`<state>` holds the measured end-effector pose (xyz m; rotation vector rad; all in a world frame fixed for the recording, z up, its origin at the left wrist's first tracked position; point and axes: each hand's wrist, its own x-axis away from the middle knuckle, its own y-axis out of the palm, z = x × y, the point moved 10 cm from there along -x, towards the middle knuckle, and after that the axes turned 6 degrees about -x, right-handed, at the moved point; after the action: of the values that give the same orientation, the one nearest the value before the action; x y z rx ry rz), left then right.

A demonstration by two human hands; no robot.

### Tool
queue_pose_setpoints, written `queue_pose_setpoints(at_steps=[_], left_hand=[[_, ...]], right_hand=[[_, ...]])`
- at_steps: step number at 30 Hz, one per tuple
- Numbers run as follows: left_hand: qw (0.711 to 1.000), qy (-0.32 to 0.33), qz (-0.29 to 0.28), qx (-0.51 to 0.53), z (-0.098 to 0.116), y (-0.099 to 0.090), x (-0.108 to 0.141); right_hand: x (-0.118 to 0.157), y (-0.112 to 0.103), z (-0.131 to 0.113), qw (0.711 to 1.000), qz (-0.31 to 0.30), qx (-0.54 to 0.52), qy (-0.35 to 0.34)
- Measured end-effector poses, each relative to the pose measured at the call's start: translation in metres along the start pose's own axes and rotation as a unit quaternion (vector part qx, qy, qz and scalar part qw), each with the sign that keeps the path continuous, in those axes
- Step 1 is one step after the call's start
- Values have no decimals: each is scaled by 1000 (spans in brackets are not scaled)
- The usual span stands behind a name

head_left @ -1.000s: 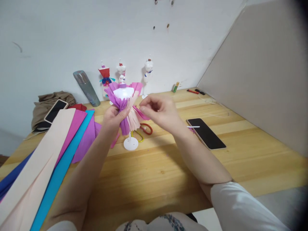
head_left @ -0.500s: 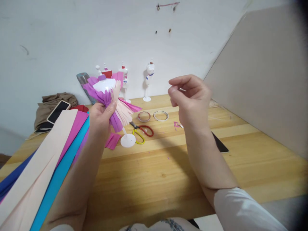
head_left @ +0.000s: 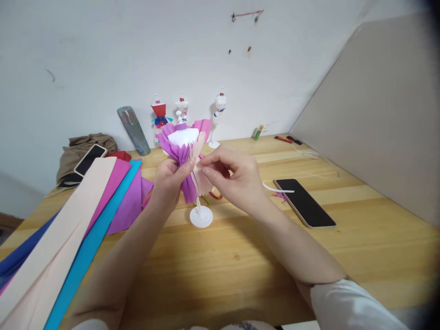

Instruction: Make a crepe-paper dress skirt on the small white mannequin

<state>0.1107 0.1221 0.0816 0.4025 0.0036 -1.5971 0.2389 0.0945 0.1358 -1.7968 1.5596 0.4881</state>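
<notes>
A small white mannequin (head_left: 184, 136) on a round white stand (head_left: 201, 217) is wrapped in gathered purple, pink and cream crepe paper (head_left: 187, 160). My left hand (head_left: 171, 181) grips it around the waist, the thumb pressing on the paper at the front. From the other side, my right hand (head_left: 235, 176) pinches at the waist of the cream paper. Whatever lies between those fingertips is too small to make out. Scissors (head_left: 216, 194) with red and yellow handles lie behind the stand, mostly hidden.
Long crepe paper strips (head_left: 65, 229) lie at the left, near folded brown cloth (head_left: 82, 146) and a phone (head_left: 90, 159). A grey bottle (head_left: 134, 130) leans by the wall beside other mannequins (head_left: 159, 110). At right are a black phone (head_left: 305, 204) and a white strip (head_left: 277, 188).
My right hand has come left and down from beside the mannequin to its waist. The mannequin, in my left hand, has shifted slightly right and lower in view.
</notes>
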Motion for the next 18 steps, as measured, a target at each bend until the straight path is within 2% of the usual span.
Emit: queue_pose_setpoints(at_steps=[2,4,9,11,14,18], left_hand=[[1000,6,1,-11,2,-2,-1],[999,13,18,-29,5,-10,-3],[993,75,84,-45,26,-31,-7],[991,88,88,-41,32,-33,-8],[991,88,91,-47,31,-33,-8],[995,50,69,-50,14,-26,-6]], right_hand=[[-1,-2,-1,1000,5,20,-3],[-4,-14,-2,999,22,22,-11],[-10,-87,-6,982,183,-27,-38],[-10,-105,-7,973,218,-47,-53],[-10,-104,-8,973,217,-54,-56],[-10,-62,-11,989,129,-47,-49]])
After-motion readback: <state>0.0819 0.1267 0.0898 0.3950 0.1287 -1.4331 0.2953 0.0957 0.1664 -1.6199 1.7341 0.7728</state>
